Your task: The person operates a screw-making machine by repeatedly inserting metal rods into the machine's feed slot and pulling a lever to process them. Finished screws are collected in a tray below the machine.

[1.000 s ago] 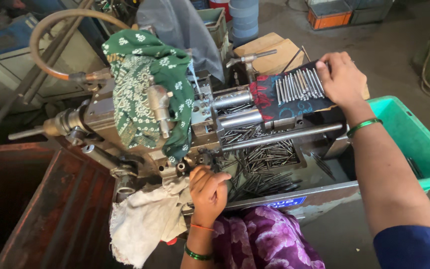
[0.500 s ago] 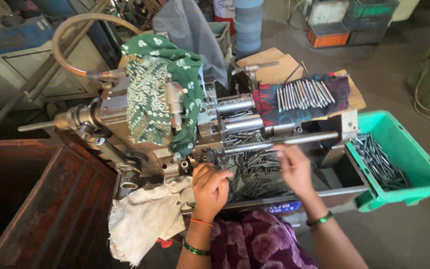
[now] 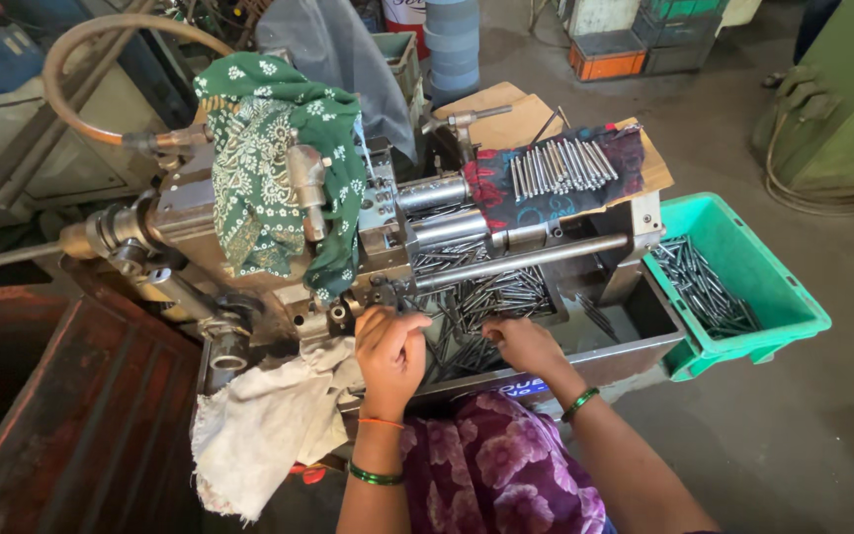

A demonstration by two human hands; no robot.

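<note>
Both hands work low at the machine's front. Left hand [image 3: 390, 348] has its grip curled shut near a small fitting under the green patterned cloth [image 3: 279, 168]; what it pinches I cannot tell. Right hand [image 3: 526, 346] lies fingers-down among the loose metal pins [image 3: 491, 297] in the tray [image 3: 644, 326], its grip partly closed, seemingly gathering one. Judging from this, lifting a single pin cleanly, aligned lengthwise, would serve best. Sorted pins [image 3: 560, 166] lie above; a green bin [image 3: 743, 272] sits right.
</note>
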